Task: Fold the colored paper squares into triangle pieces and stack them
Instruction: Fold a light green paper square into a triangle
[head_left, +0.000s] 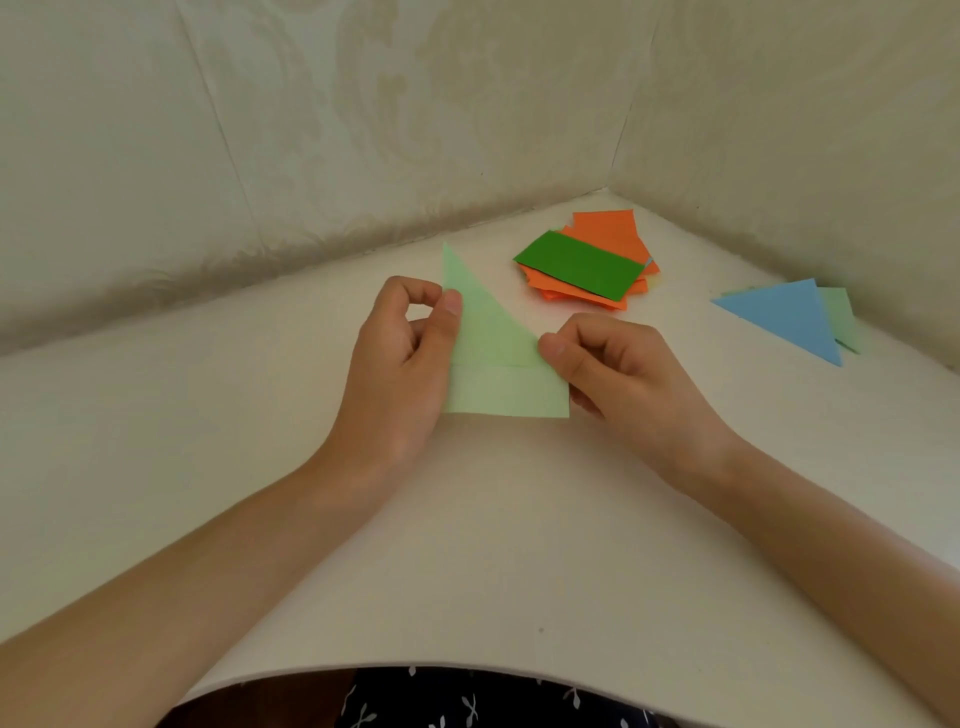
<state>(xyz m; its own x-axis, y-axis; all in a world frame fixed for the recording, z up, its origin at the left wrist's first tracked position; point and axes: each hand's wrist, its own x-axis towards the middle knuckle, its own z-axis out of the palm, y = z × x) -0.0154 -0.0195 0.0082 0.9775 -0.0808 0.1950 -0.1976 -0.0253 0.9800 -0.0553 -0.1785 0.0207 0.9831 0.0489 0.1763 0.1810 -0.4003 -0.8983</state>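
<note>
A light green paper (493, 353), partly folded into a tall triangle with a flap across its bottom, is held just above the white table (467, 545). My left hand (400, 364) pinches its left edge between thumb and forefinger. My right hand (613, 369) pinches its right corner with the thumb on top. Farther back lies a pile of orange paper squares (608, 234) with a dark green sheet (579, 265) on top. At the right sits a folded blue triangle (784, 317) over a light green triangle (841, 317).
Pale patterned walls (363, 130) close in the table at the back and right, meeting in a corner behind the orange pile. The table's near edge curves just above my dark patterned clothing (467, 701).
</note>
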